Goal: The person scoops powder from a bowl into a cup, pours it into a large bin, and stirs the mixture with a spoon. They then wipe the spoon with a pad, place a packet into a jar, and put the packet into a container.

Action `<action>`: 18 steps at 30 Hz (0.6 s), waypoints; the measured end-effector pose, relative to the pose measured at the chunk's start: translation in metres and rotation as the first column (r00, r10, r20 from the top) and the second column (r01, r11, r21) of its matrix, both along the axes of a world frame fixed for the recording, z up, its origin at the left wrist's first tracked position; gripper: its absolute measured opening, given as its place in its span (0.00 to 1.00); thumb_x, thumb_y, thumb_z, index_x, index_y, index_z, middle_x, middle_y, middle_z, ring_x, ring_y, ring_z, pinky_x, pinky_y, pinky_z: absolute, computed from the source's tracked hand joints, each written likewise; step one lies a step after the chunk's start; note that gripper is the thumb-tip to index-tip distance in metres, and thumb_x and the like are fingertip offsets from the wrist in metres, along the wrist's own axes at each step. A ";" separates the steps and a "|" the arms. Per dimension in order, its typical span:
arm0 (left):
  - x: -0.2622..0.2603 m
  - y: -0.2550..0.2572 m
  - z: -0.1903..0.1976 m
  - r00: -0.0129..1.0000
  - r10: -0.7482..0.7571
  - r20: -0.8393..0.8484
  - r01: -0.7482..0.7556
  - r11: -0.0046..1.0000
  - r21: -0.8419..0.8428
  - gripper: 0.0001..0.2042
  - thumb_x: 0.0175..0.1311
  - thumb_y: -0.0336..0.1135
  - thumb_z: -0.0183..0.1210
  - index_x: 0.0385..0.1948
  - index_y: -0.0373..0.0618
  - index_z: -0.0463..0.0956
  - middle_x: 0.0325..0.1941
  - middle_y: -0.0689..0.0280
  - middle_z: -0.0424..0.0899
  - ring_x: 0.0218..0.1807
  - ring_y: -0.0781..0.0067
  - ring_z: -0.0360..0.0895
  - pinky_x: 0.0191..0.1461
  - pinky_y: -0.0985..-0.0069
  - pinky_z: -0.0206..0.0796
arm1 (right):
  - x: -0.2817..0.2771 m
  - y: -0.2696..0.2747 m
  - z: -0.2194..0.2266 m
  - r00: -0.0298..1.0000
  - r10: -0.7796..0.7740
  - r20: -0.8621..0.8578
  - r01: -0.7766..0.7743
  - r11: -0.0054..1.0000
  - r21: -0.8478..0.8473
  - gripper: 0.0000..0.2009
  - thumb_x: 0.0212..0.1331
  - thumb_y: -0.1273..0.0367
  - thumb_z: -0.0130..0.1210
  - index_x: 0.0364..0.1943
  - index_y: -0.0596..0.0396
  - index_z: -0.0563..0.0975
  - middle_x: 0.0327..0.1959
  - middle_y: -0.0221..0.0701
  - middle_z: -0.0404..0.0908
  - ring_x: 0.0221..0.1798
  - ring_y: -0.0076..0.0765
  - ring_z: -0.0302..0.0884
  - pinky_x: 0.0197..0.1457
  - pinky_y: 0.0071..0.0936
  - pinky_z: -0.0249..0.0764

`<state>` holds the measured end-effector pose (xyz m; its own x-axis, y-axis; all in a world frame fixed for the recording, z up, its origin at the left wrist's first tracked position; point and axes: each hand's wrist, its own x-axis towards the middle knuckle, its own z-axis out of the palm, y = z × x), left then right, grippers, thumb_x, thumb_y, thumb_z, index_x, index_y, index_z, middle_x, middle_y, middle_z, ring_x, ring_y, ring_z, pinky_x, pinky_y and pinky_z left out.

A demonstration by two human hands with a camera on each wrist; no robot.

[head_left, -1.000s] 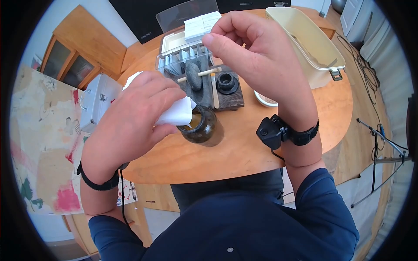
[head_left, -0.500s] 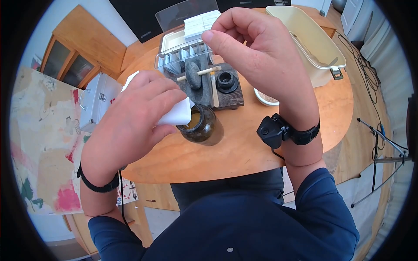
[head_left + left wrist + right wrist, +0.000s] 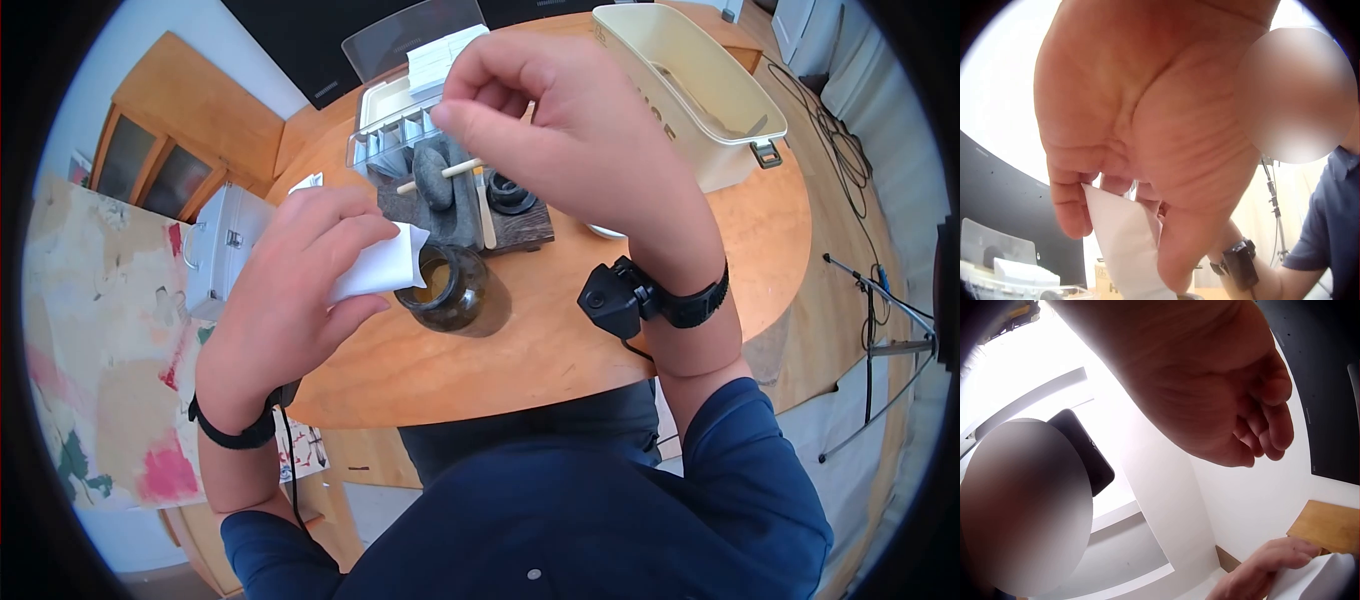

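My left hand (image 3: 290, 270) grips a folded white paper (image 3: 385, 262), thumb below and fingers above. The paper's creased end tilts down at the mouth of a dark glass jar (image 3: 455, 300), where something yellowish shows inside. In the left wrist view the paper (image 3: 1124, 240) hangs between fingers and thumb. My right hand (image 3: 590, 130) is raised above the table, beyond and to the right of the jar. Its fingers are curled with the thumb tip close to the forefinger, and nothing shows between them.
Behind the jar stand a grey stone disc (image 3: 432, 178) with a wooden rod, a narrow pale tool (image 3: 486, 218) and a black round vessel (image 3: 510, 197). A clear divided case (image 3: 385, 140) stands farther back. A cream bin (image 3: 725, 165) is at right, a silver case (image 3: 222, 250) at left.
The right hand has moved left and slightly nearer, now partly covering the black vessel. The left hand and paper have shifted a little left relative to the jar. The head view has tilted slightly.
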<state>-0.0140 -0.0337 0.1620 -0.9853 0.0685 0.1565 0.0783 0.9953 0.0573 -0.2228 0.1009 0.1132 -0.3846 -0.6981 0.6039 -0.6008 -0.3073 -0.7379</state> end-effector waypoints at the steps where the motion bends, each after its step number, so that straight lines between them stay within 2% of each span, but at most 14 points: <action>1: 0.001 0.000 0.000 1.000 0.010 -0.009 -0.010 1.000 0.008 0.25 0.41 0.26 0.73 0.46 0.43 0.76 0.51 0.58 0.77 0.53 0.50 0.73 0.56 0.61 0.67 | 0.000 0.000 -0.001 0.999 0.033 -0.029 -0.033 0.999 0.026 0.09 0.62 0.67 0.63 0.32 0.59 0.81 0.23 0.21 0.77 0.27 0.13 0.70 0.29 0.16 0.65; 5: 0.002 0.002 -0.001 1.000 -0.012 -0.023 0.013 1.000 0.018 0.21 0.44 0.26 0.71 0.44 0.42 0.77 0.48 0.60 0.77 0.52 0.53 0.73 0.56 0.60 0.67 | 0.003 0.000 -0.003 0.992 0.014 -0.127 -0.010 0.999 0.034 0.09 0.62 0.67 0.63 0.32 0.60 0.81 0.23 0.22 0.78 0.27 0.15 0.71 0.30 0.17 0.67; 7: 0.004 0.003 -0.001 0.997 -0.050 -0.059 0.050 0.999 -0.008 0.21 0.45 0.26 0.71 0.44 0.42 0.77 0.48 0.60 0.78 0.51 0.53 0.74 0.54 0.61 0.68 | 0.005 0.000 0.000 0.998 0.012 -0.060 -0.008 0.998 0.061 0.11 0.55 0.65 0.59 0.30 0.61 0.83 0.25 0.39 0.84 0.30 0.42 0.83 0.37 0.33 0.78; 11: 0.007 0.003 0.000 0.998 -0.058 -0.029 0.058 0.998 -0.014 0.24 0.43 0.26 0.73 0.46 0.43 0.77 0.52 0.59 0.79 0.54 0.51 0.74 0.57 0.60 0.68 | 0.004 0.001 0.001 0.999 0.009 -0.038 -0.007 0.998 0.061 0.12 0.55 0.64 0.60 0.30 0.61 0.83 0.25 0.39 0.84 0.29 0.43 0.83 0.37 0.33 0.78; 13: 0.008 0.000 -0.003 0.996 -0.074 0.047 0.071 0.996 0.052 0.24 0.42 0.26 0.73 0.46 0.42 0.77 0.52 0.58 0.79 0.53 0.51 0.75 0.56 0.60 0.68 | 0.004 0.002 0.002 0.999 0.005 -0.033 -0.003 0.998 0.061 0.12 0.55 0.64 0.60 0.30 0.61 0.83 0.25 0.40 0.84 0.28 0.43 0.83 0.36 0.33 0.78; 18: 0.007 0.002 -0.004 0.996 -0.081 -0.020 0.081 0.997 -0.002 0.23 0.44 0.26 0.73 0.45 0.42 0.78 0.51 0.57 0.79 0.52 0.51 0.75 0.55 0.60 0.69 | 0.004 0.003 0.003 0.997 -0.012 -0.072 0.016 0.998 0.055 0.12 0.55 0.64 0.60 0.30 0.61 0.83 0.24 0.40 0.83 0.28 0.43 0.82 0.35 0.33 0.77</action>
<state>-0.0075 -0.0320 0.1579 -0.9731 0.1486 0.1763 0.1602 0.9856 0.0534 -0.2185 0.1040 0.1160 -0.3518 -0.7263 0.5906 -0.6571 -0.2577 -0.7084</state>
